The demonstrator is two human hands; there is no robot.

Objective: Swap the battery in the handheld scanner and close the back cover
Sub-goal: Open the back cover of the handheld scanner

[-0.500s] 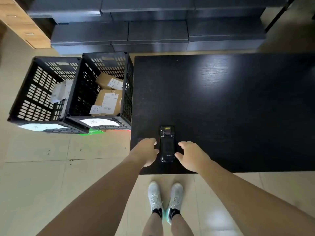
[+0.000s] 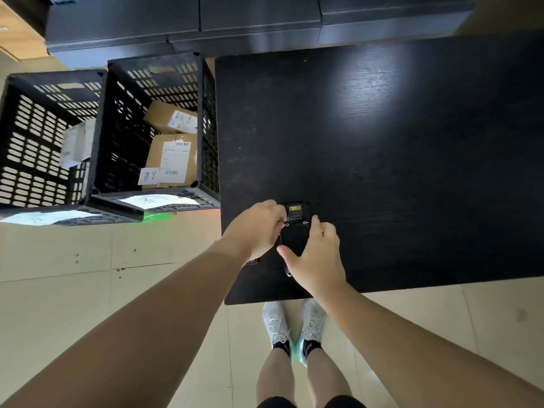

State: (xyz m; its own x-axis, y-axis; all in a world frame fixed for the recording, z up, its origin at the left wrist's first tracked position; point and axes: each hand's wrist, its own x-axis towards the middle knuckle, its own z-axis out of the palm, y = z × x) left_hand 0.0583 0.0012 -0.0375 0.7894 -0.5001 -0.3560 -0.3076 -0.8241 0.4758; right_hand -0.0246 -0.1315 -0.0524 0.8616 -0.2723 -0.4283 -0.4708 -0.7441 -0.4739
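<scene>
A black handheld scanner (image 2: 296, 228) lies back side up near the front left corner of the black table (image 2: 397, 160), a yellow label showing at its far end. My left hand (image 2: 259, 228) pinches at a small latch on the scanner's left side. My right hand (image 2: 316, 257) lies over the scanner's right side and lower half, thumb on the left edge, a fingertip by the right latch. A small dark object (image 2: 253, 261) peeks out under my left wrist; I cannot tell what it is.
Two black slotted crates (image 2: 97, 136) stand on the floor left of the table, the right one holding cardboard parcels (image 2: 172, 160). Dark cabinets (image 2: 206, 22) run along the far side. My feet in white shoes (image 2: 294, 325) stand at the table's front edge.
Both hands have moved forward from beside the scanner onto it. The left fingers now pinch its left latch and the right hand covers its lower half.
</scene>
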